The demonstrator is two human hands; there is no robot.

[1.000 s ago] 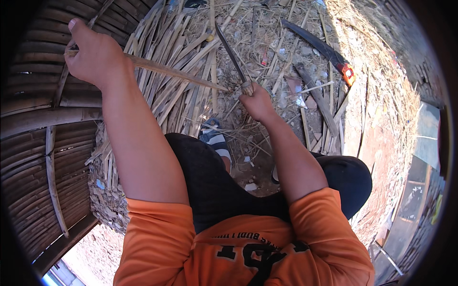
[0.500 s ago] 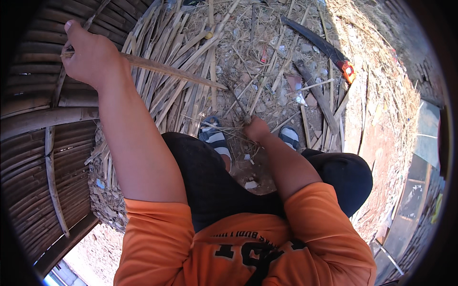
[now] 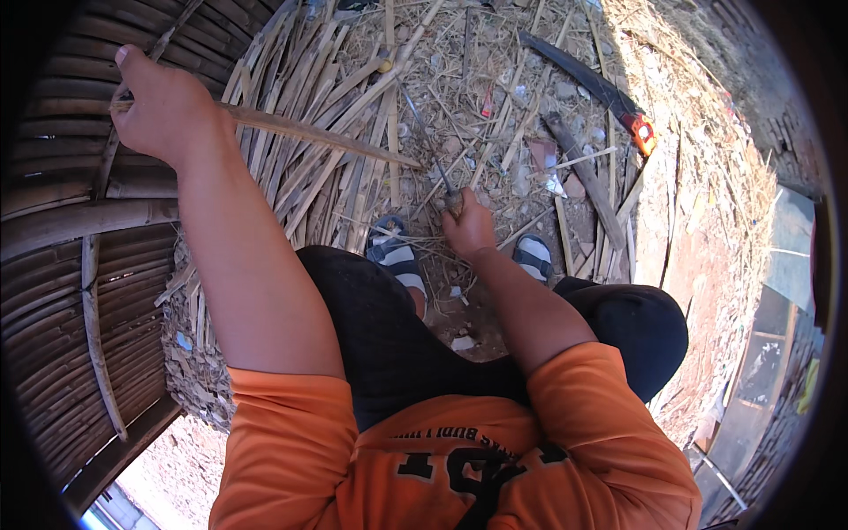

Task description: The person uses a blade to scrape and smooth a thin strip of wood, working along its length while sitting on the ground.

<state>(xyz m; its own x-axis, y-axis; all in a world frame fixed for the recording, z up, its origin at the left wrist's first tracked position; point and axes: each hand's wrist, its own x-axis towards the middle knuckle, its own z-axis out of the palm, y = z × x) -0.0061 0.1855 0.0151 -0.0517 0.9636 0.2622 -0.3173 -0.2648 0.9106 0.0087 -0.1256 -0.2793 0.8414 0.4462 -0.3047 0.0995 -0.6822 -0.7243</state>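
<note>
Raised at the upper left, my left hand is closed around one end of a long split bamboo strip. The strip slants down to the right, and its free end lies just left of the knife. My right hand, low between my feet, grips the handle of a long knife. Its narrow blade points up and away to the left, seen nearly edge-on. From this view I cannot tell whether blade and strip touch.
Piled bamboo strips cover the ground at left, beside a slatted bamboo wall. A handsaw with an orange handle lies at the upper right. Nearer is a dark wooden piece. My sandalled feet flank scattered straw and debris.
My right hand has lifted slightly and turned, so the knife blade now reaches farther up and to the left. My left hand and the bamboo strip have barely shifted.
</note>
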